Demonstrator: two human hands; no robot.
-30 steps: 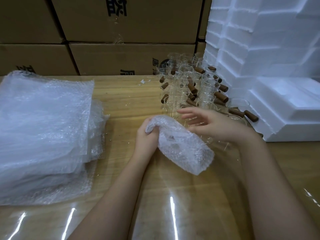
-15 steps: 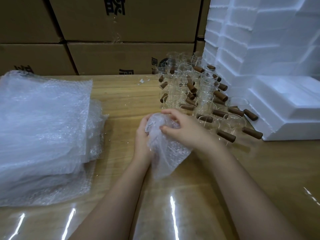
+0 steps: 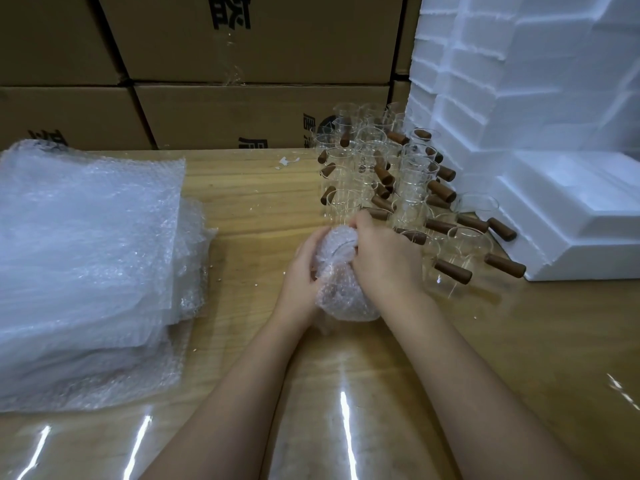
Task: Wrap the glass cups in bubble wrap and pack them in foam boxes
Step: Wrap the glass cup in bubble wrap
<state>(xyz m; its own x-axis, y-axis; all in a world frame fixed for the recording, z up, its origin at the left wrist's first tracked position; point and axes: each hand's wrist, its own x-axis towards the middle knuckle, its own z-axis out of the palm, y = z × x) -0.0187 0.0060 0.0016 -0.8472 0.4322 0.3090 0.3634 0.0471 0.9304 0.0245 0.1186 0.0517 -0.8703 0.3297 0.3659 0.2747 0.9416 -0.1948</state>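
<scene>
Now, wrapped cup (image 3: 341, 294) inside grip, left hand (image 3: 300, 268), right hand (image 3: 384, 259)

Bubble wrap (image 3: 343, 296) hides the cup (image 3: 341, 249) but for a faint rim; the sheet stack (image 3: 86, 254) runs off the left edge.

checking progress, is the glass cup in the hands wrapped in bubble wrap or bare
Wrapped: the crumpled clear bubble-wrap bundle covers it, the left hand and right hand gripping its top, where a glass rim shows through.

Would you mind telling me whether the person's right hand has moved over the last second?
Yes. The right hand moved left, away from the white foam box, and now grips the bubble-wrapped bundle.
</scene>
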